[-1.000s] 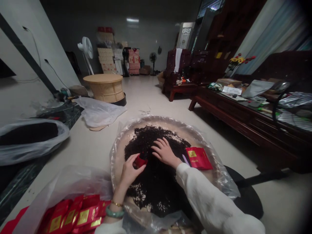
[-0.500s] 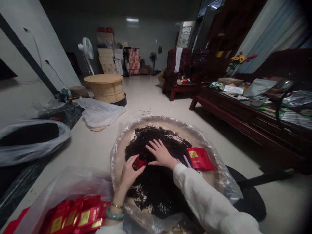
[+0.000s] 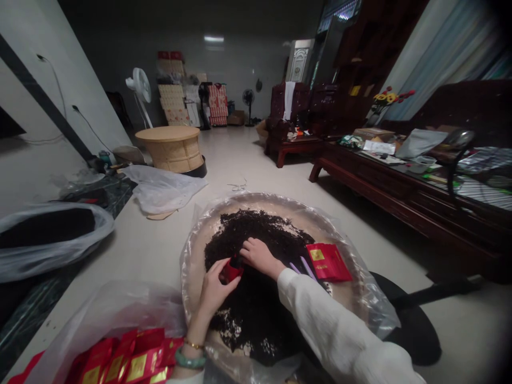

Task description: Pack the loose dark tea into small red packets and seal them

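Observation:
Between the thumb and fingers of my left hand (image 3: 216, 285) is a small red packet (image 3: 231, 271), its mouth tilted toward my other hand. My right hand (image 3: 259, 257) is closed at that mouth, fingers curled together on dark, leaf-like bits. Both hands are over a heap of dark loose leaves (image 3: 260, 226), which looks like dried tea, in a round tray (image 3: 187, 266) lined with clear plastic. On the tray's right side lie a stack of flat red packets (image 3: 330, 262) and a pair of light purple sticks (image 3: 307, 266).
Lower left, a clear plastic bag (image 3: 132, 301) holds several red packets with gold labels (image 3: 136, 362). Another bag of dark leaves (image 3: 52, 226) stands at the left. Beyond are a round wooden table (image 3: 168, 144), a plastic sheet (image 3: 164, 186) and a cluttered dark wood table (image 3: 384, 197).
My right hand has gone from spread fingers over the heap to a closed grip at the packet's mouth. My left hand still holds the red packet in nearly the same place.

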Motion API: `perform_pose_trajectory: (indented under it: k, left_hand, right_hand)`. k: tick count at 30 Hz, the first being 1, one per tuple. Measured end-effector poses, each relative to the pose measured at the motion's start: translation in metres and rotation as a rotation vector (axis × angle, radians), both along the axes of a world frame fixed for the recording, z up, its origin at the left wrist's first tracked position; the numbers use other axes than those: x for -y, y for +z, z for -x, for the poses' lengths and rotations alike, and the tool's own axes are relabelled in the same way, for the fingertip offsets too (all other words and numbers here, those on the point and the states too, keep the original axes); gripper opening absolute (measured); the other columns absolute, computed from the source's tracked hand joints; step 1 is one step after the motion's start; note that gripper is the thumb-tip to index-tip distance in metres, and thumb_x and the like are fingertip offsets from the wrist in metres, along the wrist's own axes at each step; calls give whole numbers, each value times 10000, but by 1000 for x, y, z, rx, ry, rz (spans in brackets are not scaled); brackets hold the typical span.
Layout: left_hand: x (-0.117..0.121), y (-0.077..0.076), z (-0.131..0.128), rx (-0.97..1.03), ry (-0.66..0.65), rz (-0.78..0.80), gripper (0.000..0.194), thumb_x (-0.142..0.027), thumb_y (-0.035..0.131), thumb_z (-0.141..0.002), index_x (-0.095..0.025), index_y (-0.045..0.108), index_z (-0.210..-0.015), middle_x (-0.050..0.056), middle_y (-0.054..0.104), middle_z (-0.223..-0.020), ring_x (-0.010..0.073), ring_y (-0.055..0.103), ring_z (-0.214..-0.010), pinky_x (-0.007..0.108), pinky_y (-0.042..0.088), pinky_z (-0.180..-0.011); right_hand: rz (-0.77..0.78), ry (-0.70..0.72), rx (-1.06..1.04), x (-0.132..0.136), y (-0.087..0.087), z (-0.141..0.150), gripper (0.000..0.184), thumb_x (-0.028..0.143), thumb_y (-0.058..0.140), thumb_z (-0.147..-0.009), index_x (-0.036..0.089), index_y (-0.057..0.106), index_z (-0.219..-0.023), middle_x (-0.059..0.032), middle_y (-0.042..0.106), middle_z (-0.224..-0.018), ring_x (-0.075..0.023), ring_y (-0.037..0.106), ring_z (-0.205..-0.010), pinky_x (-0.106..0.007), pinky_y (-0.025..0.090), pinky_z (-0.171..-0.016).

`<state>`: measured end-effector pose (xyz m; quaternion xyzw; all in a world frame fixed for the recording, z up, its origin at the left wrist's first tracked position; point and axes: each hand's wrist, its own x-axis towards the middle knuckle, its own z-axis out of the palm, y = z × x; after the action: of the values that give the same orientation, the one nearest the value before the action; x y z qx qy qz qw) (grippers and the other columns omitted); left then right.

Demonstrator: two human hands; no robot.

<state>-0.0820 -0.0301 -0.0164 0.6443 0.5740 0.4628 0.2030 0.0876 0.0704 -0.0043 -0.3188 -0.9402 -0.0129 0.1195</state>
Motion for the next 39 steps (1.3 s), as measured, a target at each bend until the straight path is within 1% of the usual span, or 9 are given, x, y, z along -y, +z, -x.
perform_pose_trajectory:
  k: [7, 10, 15, 20, 24, 27, 31, 34, 39]
  left_hand:
    - [-6, -1, -15, 0, 20, -36, 393, -249, 678, -707, -194, 626, -1092, 76, 675, -1053, 211, 658, -904, 306, 578, -668]
    - [-10, -3, -26, -33, 33, -82, 396, -261, 694, -703, -194, 625, -1087, 75, 677, -1035, 219, 654, -915, 336, 574, -728]
    - [-19, -1, -46, -114, 58, -152, 401, -244, 715, -690, -192, 623, -1077, 75, 681, -1015, 234, 641, -934, 380, 550, -818]
    - [-26, 2, -62, -171, 95, -169, 388, -220, 723, -682, -184, 623, -1056, 75, 683, -991, 237, 626, -912, 393, 532, -830]
    - [-29, 0, -67, -177, 137, -166, 397, -208, 727, -668, -181, 623, -1051, 75, 684, -989, 237, 629, -904, 385, 533, -821]
    - [-31, -2, -67, -178, 156, -165, 405, -210, 726, -665, -176, 621, -1054, 80, 684, -991, 241, 631, -905, 387, 533, -822]
    - [-31, -4, -67, -179, 161, -162, 422, -209, 726, -660, -175, 617, -1066, 83, 683, -991, 245, 632, -904, 389, 534, -817]
    - [-31, -6, -66, -169, 167, -160, 439, -200, 730, -650, -175, 612, -1072, 82, 682, -990, 248, 630, -904, 394, 532, -816]
    - [-30, -11, -63, -95, 195, -147, 439, -237, 733, -667, -177, 596, -1079, 85, 669, -994, 251, 625, -919, 405, 537, -807]
  right_hand:
    - [542, -455, -1392, -7, 10, -18, 351, 535, 728, -677, 196, 639, -657, 14, 609, -655, -153, 536, -657, -273, 433, -654]
    - [653, -563, -1603, -9, 11, -24, 436, 623, 615, -738, 195, 578, -665, 47, 556, -567, -112, 489, -505, -233, 403, -477]
    - [1239, -558, -2120, -7, 23, -28, 333, 492, 715, -721, 216, 530, -699, 79, 548, -512, -76, 479, -391, -181, 384, -358]
    - [1293, -419, -2134, 1, 40, -23, 290, 490, 618, -807, 220, 563, -717, 43, 630, -586, -118, 599, -502, -229, 496, -468]
    - [1294, -335, -2023, 11, 49, -18, 434, 602, 464, -848, 214, 637, -758, -18, 709, -698, -190, 678, -672, -328, 544, -649]
    - [1232, -266, -1884, 21, 54, -16, 580, 685, 370, -840, 205, 695, -820, -53, 739, -801, -229, 681, -827, -381, 507, -829]
    - [1128, -205, -1664, 30, 59, -12, 682, 732, 295, -830, 214, 729, -921, -63, 746, -902, -255, 623, -1040, -423, 339, -1044]
    - [1086, -153, -1560, 34, 62, -13, 686, 723, 270, -843, 226, 731, -952, -67, 737, -980, -264, 570, -1139, -444, 279, -1078]
    - [879, -177, -1434, 39, 59, -25, 554, 628, 311, -892, 250, 709, -965, -62, 689, -1117, -259, 563, -1126, -434, 406, -964]
